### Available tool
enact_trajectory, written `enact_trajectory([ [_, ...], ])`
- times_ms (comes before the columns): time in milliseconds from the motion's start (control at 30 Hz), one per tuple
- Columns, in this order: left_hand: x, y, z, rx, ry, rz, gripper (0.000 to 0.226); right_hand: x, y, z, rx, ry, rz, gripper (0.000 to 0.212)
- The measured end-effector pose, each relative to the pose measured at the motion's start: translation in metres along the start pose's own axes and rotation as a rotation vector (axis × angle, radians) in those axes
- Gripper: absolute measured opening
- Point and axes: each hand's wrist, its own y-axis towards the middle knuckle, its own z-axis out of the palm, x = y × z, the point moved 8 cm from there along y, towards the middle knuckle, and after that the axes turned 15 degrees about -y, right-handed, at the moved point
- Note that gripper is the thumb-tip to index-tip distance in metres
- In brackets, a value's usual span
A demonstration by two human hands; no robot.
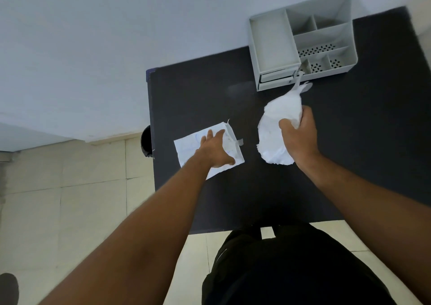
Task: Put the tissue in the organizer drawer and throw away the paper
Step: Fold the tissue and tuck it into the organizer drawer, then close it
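Note:
A white sheet of paper with faint blue marks lies flat near the left edge of the dark table. My left hand rests on it, fingers spread, palm down. My right hand is closed on a white crumpled tissue in the middle of the table; a thin end of the tissue points up toward the grey organizer. The organizer stands at the table's far right, and its small drawer sits low on the front, just beyond the tissue's tip.
A dark round bin shows beside the table's left edge, mostly hidden by it. A white wall runs behind the table and pale floor tiles lie to the left. My dark clothing fills the bottom of the view.

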Motion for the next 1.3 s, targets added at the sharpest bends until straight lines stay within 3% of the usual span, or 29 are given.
enact_trajectory([
  [200,-0.059,-0.035,-0.037,-0.299,-0.598,0.185,0.043,0.035,-0.01,-0.027,-0.054,-0.011,-0.142,0.048],
  [267,-0.078,-0.049,-0.039,-0.281,-0.756,0.128,0.018,0.051,-0.012,-0.033,-0.073,-0.05,-0.198,0.044],
  [433,-0.13,-0.077,-0.013,0.242,-1.188,0.053,0.064,0.094,-0.021,-0.042,-0.099,-0.21,-0.451,0.041],
  [500,-0.139,-0.08,-0.012,0.325,-1.344,0.074,0.083,0.109,-0.029,-0.04,-0.082,-0.308,-0.617,0.042],
  [600,-0.144,-0.088,-0.017,0.38,-1.594,0.08,0.087,0.123,-0.048,-0.036,-0.025,-0.458,-0.877,0.039],
  [700,-0.136,-0.093,-0.022,0.367,-1.794,0.063,0.078,0.129,-0.068,-0.03,0.03,-0.647,-1.097,0.034],
  [867,-0.113,-0.102,-0.029,0.15,-1.848,0.037,0.026,0.128,-0.081,-0.029,-0.02,-0.866,-1.205,0.036],
  [1000,-0.095,-0.093,-0.03,0.066,-1.891,0.039,0.038,0.129,-0.083,-0.032,-0.078,-0.891,-1.211,0.026],
  [1167,-0.087,-0.094,-0.04,-0.019,-1.975,0.13,0.032,0.125,-0.082,-0.026,-0.002,-0.894,-1.128,0.009],
  [1300,-0.081,-0.098,-0.048,-0.069,-1.965,0.196,0.033,0.118,-0.079,-0.031,0.089,-0.655,-0.935,0.02],
])
